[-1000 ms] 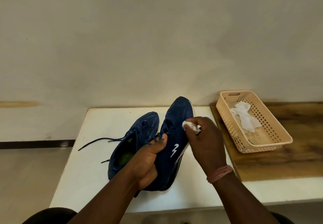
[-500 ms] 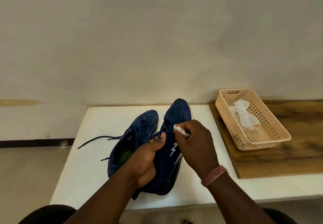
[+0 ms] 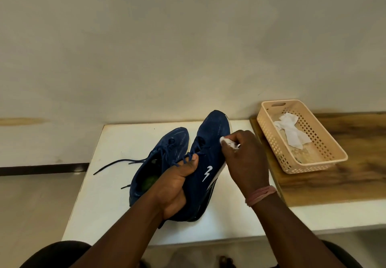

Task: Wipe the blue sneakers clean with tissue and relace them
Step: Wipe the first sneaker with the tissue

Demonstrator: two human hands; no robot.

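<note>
The left hand (image 3: 177, 182) has its grip clamped around the middle of the right-side sneaker (image 3: 208, 163), thumb up by the laces, lifting its heel end off the white counter (image 3: 108, 184). The right hand (image 3: 246, 163) pinches a wad of tissue (image 3: 226, 142) against that sneaker's upper (just beyond the left thumb). The other sneaker (image 3: 165, 152) lies flat beside the left grip, 1 loose lace (image 3: 117, 162) trailing outward. Beyond the right grip sits a beige basket (image 3: 325, 163) holding more tissue (image 3: 292, 134) on a wooden board (image 3: 344, 182).

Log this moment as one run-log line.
step: wiping | left hand: grips right sneaker | right hand: pinches tissue on its upper | other sneaker: on table, laces loose
</note>
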